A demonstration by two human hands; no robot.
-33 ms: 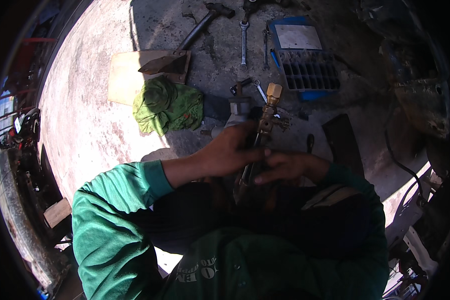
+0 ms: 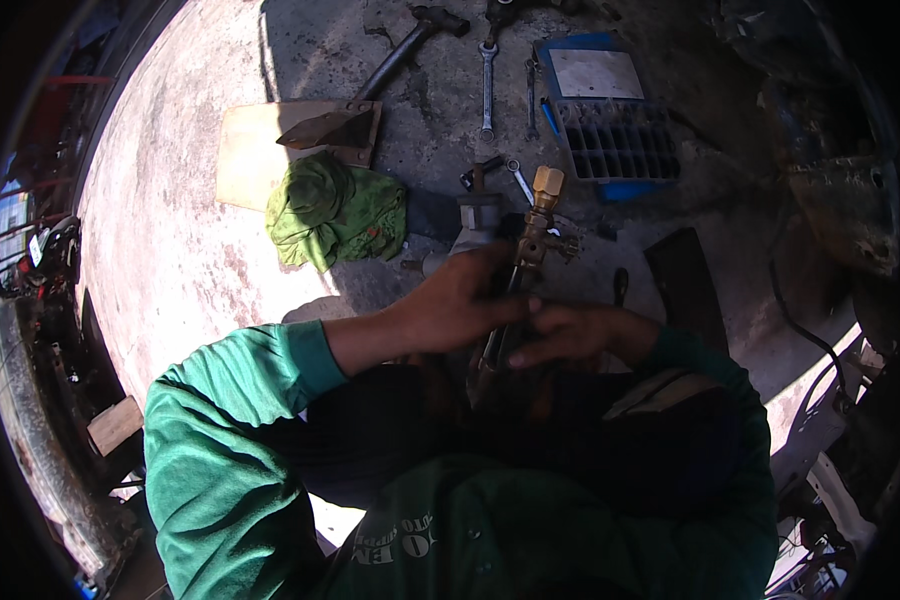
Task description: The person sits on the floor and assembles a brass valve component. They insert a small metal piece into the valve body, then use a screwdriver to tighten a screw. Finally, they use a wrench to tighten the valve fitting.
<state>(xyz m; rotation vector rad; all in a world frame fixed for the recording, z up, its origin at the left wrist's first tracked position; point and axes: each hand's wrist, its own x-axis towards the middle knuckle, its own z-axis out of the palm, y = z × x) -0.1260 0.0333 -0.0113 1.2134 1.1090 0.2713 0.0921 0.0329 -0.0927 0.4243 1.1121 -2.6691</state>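
My left hand [image 2: 460, 295] is closed around a slim metal rod with a brass-coloured hex fitting [image 2: 546, 182] at its top end. Below the hex end sits a darker fitting with small side parts. My right hand [image 2: 575, 333] meets the left from the other side, its fingers curled onto the lower part of the rod. The rod stands tilted over my lap, and its bottom end is lost in shadow. Just beyond my left hand is a grey metal part with a bolt-like top [image 2: 479, 210], partly hidden by the hand.
A green cloth [image 2: 335, 212] lies left of the grey part, near a tan board [image 2: 245, 150]. Farther off are a hammer [image 2: 395, 62], a combination wrench [image 2: 487, 95], a smaller wrench [image 2: 531, 100] and a blue compartment box [image 2: 620, 140]. A dark flat piece [image 2: 688, 285] rests at right.
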